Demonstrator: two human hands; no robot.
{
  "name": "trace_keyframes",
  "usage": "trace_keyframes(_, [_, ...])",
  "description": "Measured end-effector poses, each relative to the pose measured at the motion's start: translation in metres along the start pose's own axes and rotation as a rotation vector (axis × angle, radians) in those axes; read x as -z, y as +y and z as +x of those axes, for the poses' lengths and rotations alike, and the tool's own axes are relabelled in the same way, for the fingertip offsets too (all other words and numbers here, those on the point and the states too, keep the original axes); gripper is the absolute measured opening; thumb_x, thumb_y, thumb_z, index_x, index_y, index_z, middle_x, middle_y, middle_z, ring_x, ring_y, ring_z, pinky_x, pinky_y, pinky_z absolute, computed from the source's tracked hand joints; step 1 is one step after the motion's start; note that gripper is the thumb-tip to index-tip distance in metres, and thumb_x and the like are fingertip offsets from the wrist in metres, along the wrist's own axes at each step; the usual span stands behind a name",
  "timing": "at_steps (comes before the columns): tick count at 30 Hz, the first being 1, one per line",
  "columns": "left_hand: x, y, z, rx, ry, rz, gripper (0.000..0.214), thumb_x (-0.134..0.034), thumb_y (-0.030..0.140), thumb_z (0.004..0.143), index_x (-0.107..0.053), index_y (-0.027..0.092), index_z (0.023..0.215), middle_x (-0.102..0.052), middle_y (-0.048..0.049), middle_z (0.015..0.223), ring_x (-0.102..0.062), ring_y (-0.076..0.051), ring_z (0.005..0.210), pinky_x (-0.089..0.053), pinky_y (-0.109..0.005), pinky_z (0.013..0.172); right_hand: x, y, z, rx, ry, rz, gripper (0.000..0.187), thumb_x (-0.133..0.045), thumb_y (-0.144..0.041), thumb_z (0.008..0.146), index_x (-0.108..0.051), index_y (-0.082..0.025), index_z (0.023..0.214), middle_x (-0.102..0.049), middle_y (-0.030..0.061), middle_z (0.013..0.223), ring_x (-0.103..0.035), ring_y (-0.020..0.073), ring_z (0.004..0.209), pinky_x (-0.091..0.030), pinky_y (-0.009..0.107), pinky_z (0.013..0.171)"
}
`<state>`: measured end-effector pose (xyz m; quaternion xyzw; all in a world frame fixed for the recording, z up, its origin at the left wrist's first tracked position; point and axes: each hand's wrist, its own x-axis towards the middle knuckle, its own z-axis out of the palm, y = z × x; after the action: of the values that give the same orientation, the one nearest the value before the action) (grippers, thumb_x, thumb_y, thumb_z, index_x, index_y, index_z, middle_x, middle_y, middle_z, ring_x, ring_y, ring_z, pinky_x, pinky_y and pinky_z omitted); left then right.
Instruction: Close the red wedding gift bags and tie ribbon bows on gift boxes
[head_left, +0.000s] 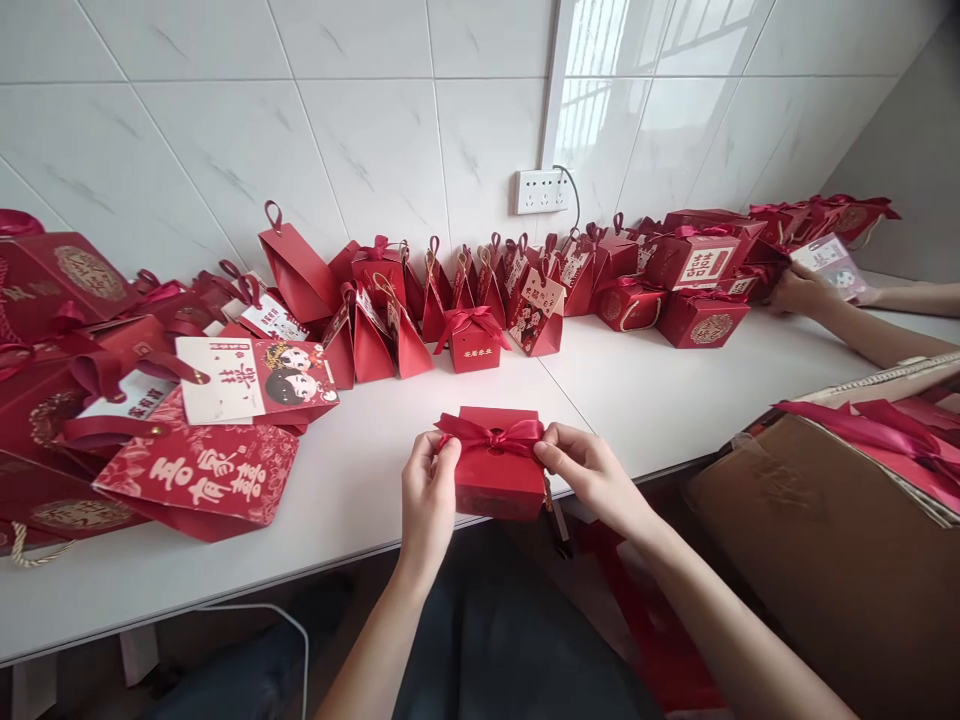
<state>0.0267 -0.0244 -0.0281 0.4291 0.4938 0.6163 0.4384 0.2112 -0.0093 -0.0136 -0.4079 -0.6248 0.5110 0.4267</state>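
A red gift box (pixel 499 472) sits at the table's front edge before me, a shiny red ribbon (pixel 496 436) tied in a bow across its top. My left hand (pixel 430 478) pinches the bow's left end between thumb and fingers. On the other side, my right hand (pixel 586 468) pinches the bow's right end. Just behind stands a smaller red box (pixel 474 345) with a bow and gold lettering. Beside that one is a triangular box (pixel 538 320) printed with cartoon figures.
Red gift boxes (pixel 255 475) crowd the left of the white table (pixel 360 480); more line the tiled wall. An open cardboard box (pixel 817 540) with ribboned red boxes stands at right. Another person's hand (pixel 806 295) holds a printed box (pixel 831 262) there. A power socket (pixel 541 192) is on the wall.
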Motion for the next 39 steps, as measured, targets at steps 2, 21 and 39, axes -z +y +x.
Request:
trace_keyframes(2, [0.000,-0.003,0.001,-0.017,-0.007,0.001,0.022,-0.056,0.039,0.085,-0.052,0.020,0.077,-0.051,0.0030,0.072,-0.047,-0.010,0.064,-0.041,-0.018,0.057,0.000,0.003,0.002,0.023,0.010,0.046,0.044,-0.056,-0.058,0.084,-0.045,-0.021,0.065,-0.046,-0.0027,0.061,-0.043,0.0123,0.057,-0.037,0.024,0.055])
trace_keyframes(21, [0.007,0.015,0.026,-0.080,-0.106,0.301,0.031,-0.064,0.047,0.078,-0.057,0.018,0.073,-0.060,0.0005,0.066,-0.056,-0.013,0.061,-0.044,-0.022,0.057,0.019,-0.031,0.065,0.302,0.021,-0.489,0.018,-0.061,-0.036,0.082,-0.061,-0.020,0.075,-0.065,0.0039,0.084,-0.059,0.0196,0.082,-0.046,0.034,0.078])
trace_keyframes(39, [-0.001,0.030,0.007,-0.404,-0.383,0.714,0.026,-0.050,0.030,0.088,-0.069,0.030,0.106,-0.059,-0.0026,0.133,-0.050,-0.026,0.128,-0.035,-0.047,0.111,-0.020,-0.008,0.052,0.051,0.243,0.059,0.014,-0.060,-0.026,0.074,-0.060,-0.018,0.085,-0.066,0.0035,0.086,-0.064,0.0169,0.083,-0.051,0.031,0.076])
